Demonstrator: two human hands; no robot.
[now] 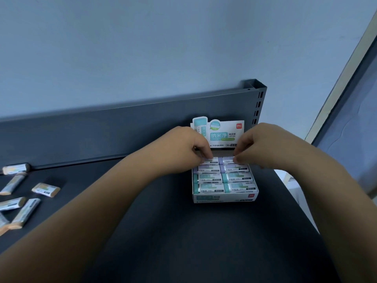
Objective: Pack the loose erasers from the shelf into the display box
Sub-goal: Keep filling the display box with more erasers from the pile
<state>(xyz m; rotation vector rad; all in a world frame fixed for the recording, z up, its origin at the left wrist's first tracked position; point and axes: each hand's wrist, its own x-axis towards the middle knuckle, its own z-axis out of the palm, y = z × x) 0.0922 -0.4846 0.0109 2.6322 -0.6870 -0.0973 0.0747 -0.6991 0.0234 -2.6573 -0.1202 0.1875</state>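
A white display box (pixel 225 198) with an upright printed header card (pixel 224 132) stands on the dark shelf (pixel 183 231) at the right. Wrapped erasers fill it in two columns, teal ones (pixel 237 187) in front and purple ones (pixel 208 168) behind. My left hand (pixel 189 148) has its fingertips curled down onto the back-left eraser (pixel 212 160). My right hand (pixel 259 146) pinches the back-right eraser (pixel 227 159) at the rear row. Several loose orange-ended erasers (pixel 46 189) lie at the shelf's far left.
The shelf's grey back panel (pixel 122 123) rises behind the box, with a slotted upright post (pixel 258 103) at its right end. A blue wall is above. The shelf's right edge runs close to the box.
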